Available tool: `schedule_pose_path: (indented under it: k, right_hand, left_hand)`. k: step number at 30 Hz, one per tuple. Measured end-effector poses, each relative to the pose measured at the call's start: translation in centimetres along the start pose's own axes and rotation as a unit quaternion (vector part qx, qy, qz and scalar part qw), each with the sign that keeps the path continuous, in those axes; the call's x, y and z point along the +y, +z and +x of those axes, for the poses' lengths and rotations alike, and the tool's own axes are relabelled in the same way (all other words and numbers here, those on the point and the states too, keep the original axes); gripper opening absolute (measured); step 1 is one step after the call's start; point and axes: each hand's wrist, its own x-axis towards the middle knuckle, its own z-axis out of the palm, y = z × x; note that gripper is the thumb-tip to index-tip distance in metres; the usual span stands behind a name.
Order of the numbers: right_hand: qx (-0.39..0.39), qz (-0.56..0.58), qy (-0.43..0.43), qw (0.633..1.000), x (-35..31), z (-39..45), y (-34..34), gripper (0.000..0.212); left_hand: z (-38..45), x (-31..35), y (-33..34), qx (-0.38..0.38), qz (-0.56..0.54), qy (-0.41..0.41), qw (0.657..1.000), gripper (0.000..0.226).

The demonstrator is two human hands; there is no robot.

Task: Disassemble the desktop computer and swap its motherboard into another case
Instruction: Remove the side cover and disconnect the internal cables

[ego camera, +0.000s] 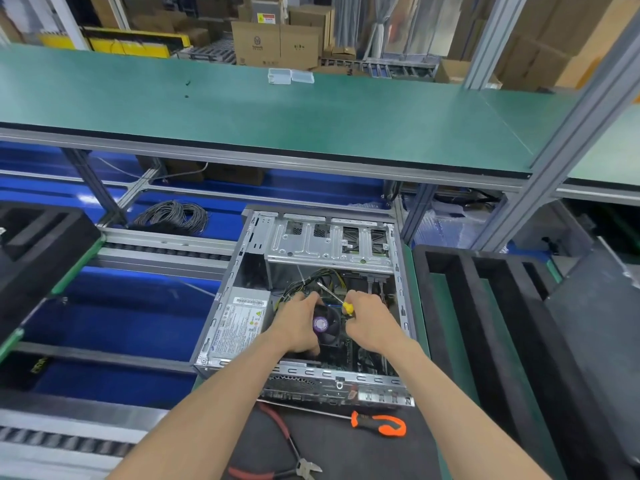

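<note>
Two hands inside an open computer case [242, 258].

Left hand [298, 323] curled round the fan [329, 325], by the grey power box [239, 323]. Right hand [372, 320] gripping a yellow screwdriver [337, 299], shaft tilted up and left over the wires [311, 278]. Silver drive cage [329, 242] at the far end. Close to the case, on a dark mat [346, 452]: an orange screwdriver [367, 422] and red pliers [291, 452]. Green shelf [311, 112] above, with two clear boxes [290, 76].
</note>
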Motion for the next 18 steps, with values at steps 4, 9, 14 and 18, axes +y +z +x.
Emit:
schedule_pose_path:
  k: [4, 9, 14, 18]
  right_hand:
    - [0.027, 0.011, -0.018, 0.999, 0.0, -0.2, -0.2, 0.03]
    - [0.011, -0.049, -0.07, 0.996, 0.2, -0.6, -0.5, 0.071]
    - [-0.02, -0.043, -0.072, 0.996, 0.0, -0.6, -0.5, 0.102]
    - [0.022, -0.051, -0.068, 0.996, -0.4, -0.4, -0.7, 0.086]
  left_hand:
    - [-0.3, 0.0, -0.2, 0.013, -0.027, 0.004, 1.0, 0.097]
    - [-0.3, 0.2, -0.8, 0.024, -0.074, 0.018, 0.997, 0.093]
    - [-0.4, 0.1, -1.6, 0.04, -0.125, 0.036, 0.991, 0.079]
    - [-0.7, 0.1, -2.3, 0.043, -0.158, 0.063, 0.985, 0.081]
